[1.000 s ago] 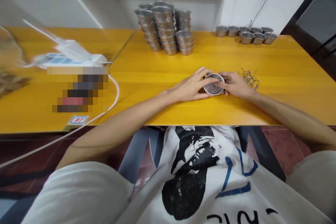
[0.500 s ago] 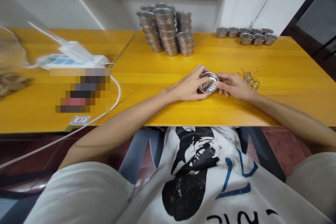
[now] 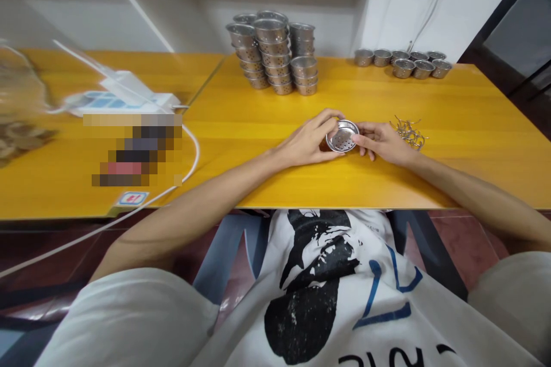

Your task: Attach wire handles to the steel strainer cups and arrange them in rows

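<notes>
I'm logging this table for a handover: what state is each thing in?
Held cup: mouth open, tilted toward the camera
Left hand: curled around the cup's side
Right hand: thumb on the cup's rim
Stacked cups: upright, nested
Separate cups: upright, unstacked
Bent metal pieces: loose, heaped
Power strip: white adapter apparently plugged in
White cord: slack, curving

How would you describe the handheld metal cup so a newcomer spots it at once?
On the yellow table, look toward the near edge, between the left hand and right hand. There is a round metal cup with holes in its floor. Unlike the stacked cups and the separate cups behind, it alone is held.
</notes>
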### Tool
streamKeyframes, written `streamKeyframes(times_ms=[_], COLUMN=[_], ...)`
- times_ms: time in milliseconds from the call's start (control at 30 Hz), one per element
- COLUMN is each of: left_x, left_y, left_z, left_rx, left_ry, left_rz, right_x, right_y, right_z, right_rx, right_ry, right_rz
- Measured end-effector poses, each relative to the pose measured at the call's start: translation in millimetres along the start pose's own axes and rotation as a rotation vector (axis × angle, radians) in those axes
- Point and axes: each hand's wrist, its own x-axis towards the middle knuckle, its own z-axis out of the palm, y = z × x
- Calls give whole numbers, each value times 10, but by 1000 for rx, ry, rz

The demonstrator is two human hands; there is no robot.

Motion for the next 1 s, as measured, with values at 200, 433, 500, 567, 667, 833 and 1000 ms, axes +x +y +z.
streamKeyframes(times_ms=[200, 433, 500, 567, 667, 833, 1000], left_x=[11, 19, 14, 8, -8, -53, -50], left_y=[28, -52, -85, -115, -173, -303, -320], left_z=[-24, 11, 5, -4, 9, 98, 116], left_rx=[-10, -53, -48, -31, -31, -9, 44], left_ry=[-7, 34, 36, 38, 43, 2, -22], left_rz=[-12, -38, -59, -91, -126, -187, -179], right_x=[28, 21, 0, -4, 89, 650, 1258], right_y=[51, 35, 22, 25, 86, 289, 375], right_z=[-13, 67, 79, 32, -233, -1091, -1558], right_rx=[83, 75, -61, -215, -415, -602, -677], right_ry=[10, 73, 76, 91, 211, 603, 657], right_rz=[26, -63, -124, -196, -297, -220, -108])
